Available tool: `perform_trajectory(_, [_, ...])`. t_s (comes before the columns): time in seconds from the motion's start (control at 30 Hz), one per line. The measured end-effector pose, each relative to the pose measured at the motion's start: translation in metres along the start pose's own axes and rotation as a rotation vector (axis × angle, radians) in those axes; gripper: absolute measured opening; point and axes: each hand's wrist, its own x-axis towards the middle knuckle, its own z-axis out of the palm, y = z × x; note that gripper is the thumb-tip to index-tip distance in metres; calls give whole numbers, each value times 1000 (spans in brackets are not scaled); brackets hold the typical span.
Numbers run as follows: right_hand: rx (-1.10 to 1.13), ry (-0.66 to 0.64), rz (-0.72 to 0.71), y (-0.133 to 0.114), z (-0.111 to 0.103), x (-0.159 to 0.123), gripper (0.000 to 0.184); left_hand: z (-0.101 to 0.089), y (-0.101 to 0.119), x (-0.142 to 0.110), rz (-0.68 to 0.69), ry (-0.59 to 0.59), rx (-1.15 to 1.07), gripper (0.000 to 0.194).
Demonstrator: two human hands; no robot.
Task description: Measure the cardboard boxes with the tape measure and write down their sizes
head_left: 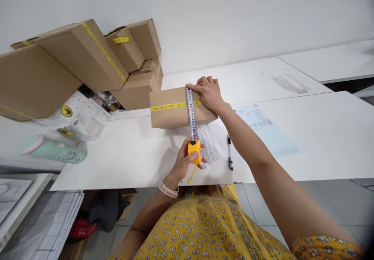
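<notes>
A closed cardboard box (169, 117) with yellow tape along its top lies on the white table. My left hand (182, 160) is closed around the yellow case of a tape measure (194, 151), held in front of the box near the table's front edge. Its metal blade (191, 114) is pulled out across the box top, over the yellow tape. At the box's far edge, my right hand (209, 92) pins the blade's end with a fingertip, and the rest of that hand lies on the box's right end. The underside of the right hand is hidden.
Several cardboard boxes (99, 57) are stacked at the left by the wall. Nearby are white avocado-print cartons (87, 119) and a green tumbler (55, 149). A printed label sheet (209, 145), a pen (230, 152) and a bluish paper (263, 131) lie on the table (327, 135).
</notes>
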Motion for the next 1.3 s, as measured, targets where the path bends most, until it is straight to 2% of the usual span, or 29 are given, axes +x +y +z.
perform_trajectory(0.13, [29,1,14,-1,0,-1,50,-3,-10,3,6,-11,13,71])
perform_trajectory(0.47, [62,20,58,-3,-1,-2,44,-6,-12,2,20,-43,-13,68])
perform_trajectory(0.57, [53,36,99,-3,2,-2,46,-5,-10,-7,89,-33,-31,71])
perform_trajectory(0.67, [37,33,124,-9,-2,-8,50,-8,-7,-23,199,-24,52,73])
perform_trajectory(0.73, [27,34,125,-18,-9,-23,50,-11,-6,-36,239,-23,123,73])
perform_trajectory(0.8, [20,51,120,-31,-17,-50,49,-17,-7,-50,241,-24,174,74])
perform_trajectory(0.9, [9,92,131,-54,-22,-108,45,-24,-11,-67,185,-19,230,75])
perform_trajectory(1.03, [68,30,129,-76,-20,-177,36,-27,-11,-78,59,-39,273,75])
perform_trajectory(1.13, [199,77,244,-75,-30,-193,37,-25,-3,-76,-25,-119,394,80])
perform_trajectory(1.23, [450,268,481,-61,-58,-185,48,-21,5,-71,-70,-227,641,85])
perform_trajectory(1.3, [636,388,591,-51,-79,-180,52,-20,8,-69,-55,-291,778,84])
